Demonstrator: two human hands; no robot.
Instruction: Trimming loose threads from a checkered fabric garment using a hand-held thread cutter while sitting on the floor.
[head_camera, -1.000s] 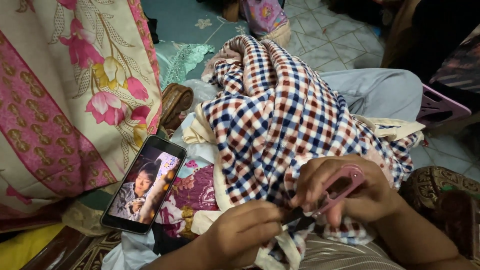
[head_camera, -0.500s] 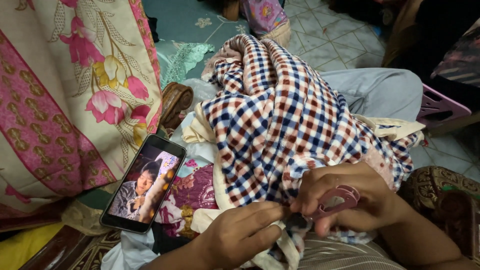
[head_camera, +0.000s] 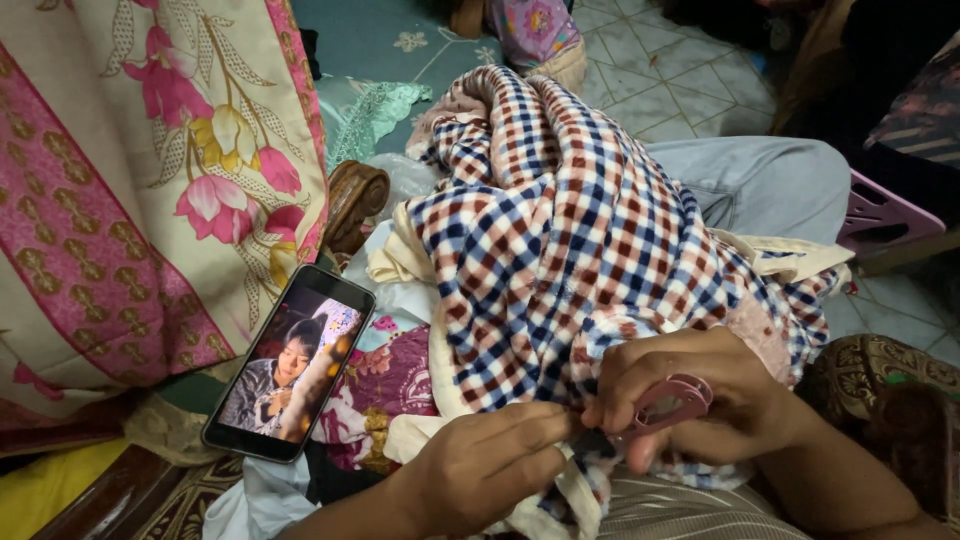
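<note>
Left hand (head_camera: 490, 465) pinches checked cloth (head_camera: 590, 240) edge; right hand (head_camera: 700, 400) grips pink-handled scissors (head_camera: 665, 402), touching that edge between both hands.

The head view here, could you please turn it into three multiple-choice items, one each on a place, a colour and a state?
1. Where does the phone lie?
A. to the left of the checked cloth
B. on top of the checked cloth
C. on the tiled floor at the top

2. What colour are the scissor handles in the right hand?
A. green
B. pink
C. black

3. What state is the phone's screen in?
A. dark
B. cracked and blank
C. lit, showing a picture

Answers: 1 A, it rests beside the checked cloth, by the floral fabric. 2 B, the loops around the fingers are pink. 3 C, the screen glows with an image.
</note>
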